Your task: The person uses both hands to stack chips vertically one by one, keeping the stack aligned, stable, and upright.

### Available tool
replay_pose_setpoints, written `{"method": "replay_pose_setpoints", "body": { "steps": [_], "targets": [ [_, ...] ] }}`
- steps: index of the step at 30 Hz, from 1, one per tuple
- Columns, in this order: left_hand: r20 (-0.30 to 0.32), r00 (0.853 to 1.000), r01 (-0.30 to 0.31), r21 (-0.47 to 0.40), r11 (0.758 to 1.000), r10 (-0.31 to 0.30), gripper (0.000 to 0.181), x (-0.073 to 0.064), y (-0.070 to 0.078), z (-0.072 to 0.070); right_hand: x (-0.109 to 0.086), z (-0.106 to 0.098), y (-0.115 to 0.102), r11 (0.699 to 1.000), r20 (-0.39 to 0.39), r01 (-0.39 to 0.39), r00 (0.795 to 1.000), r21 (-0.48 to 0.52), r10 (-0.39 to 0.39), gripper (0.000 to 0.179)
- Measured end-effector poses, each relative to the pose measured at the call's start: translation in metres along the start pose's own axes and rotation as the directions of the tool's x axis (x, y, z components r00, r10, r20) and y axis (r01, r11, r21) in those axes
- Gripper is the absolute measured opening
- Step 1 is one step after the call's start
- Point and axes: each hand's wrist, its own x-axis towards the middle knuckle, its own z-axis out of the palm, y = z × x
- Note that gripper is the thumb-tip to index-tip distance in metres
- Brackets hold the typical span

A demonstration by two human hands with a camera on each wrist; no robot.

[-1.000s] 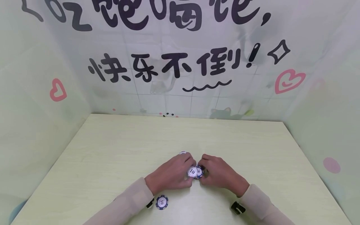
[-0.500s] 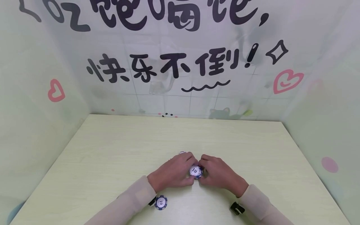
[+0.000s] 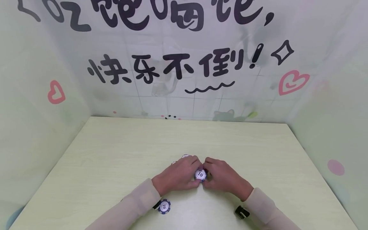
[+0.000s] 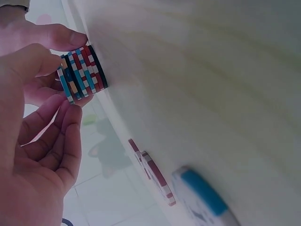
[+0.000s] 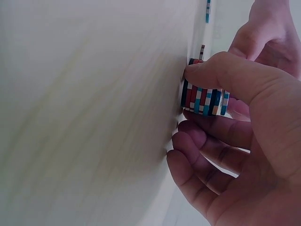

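— What to mind first?
— Keep left sleeve [image 3: 130, 204] off near chip [image 3: 164, 206].
— And at stack [image 4: 84, 73]?
— Upright on table [image 3: 138, 137]: pinching top chip [image 3: 200, 174] with left hand [image 3: 179, 174], gripping lower part with right hand [image 3: 223, 176]. Better to match rims, then release gently.
— Where to move?
— Avoid far chips [image 3: 185, 156] beyond left hand; more open room behind, until far edge [image 3: 187, 120].

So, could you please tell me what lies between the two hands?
A stack of chips stands between the left hand and right hand, as the head view shows.
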Motion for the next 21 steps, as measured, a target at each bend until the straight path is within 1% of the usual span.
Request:
{"method": "replay_pose_setpoints", "body": {
  "steps": [5, 13, 17, 21],
  "targets": [
    [0.008, 1.000, 0.009, -0.005, 1.000, -0.009, 0.030, -0.0002, 0.0000, -0.0007, 0.0006, 0.0002, -0.0003, 1.000, -0.007, 0.009, 1.000, -0.005, -0.009, 0.019],
    [0.024, 1.000, 0.010, 0.020, 1.000, -0.010, 0.029, -0.0012, 0.0001, -0.0023, 0.0013, -0.0003, -0.0007, 1.000, 0.002, 0.003, 1.000, -0.011, -0.003, 0.018],
    [0.026, 1.000, 0.007, 0.027, 1.000, -0.007, 0.032, -0.0023, 0.0001, -0.0031, 0.0011, -0.0015, -0.0018, 1.000, 0.008, -0.005, 1.000, -0.001, 0.005, 0.019],
    [0.047, 0.999, 0.019, 0.046, 0.999, -0.021, 0.035, -0.0042, 0.0016, -0.0063, 0.0000, -0.0018, -0.0024, 1.000, 0.001, -0.004, 1.000, 0.008, 0.004, 0.023]
  ]
}}
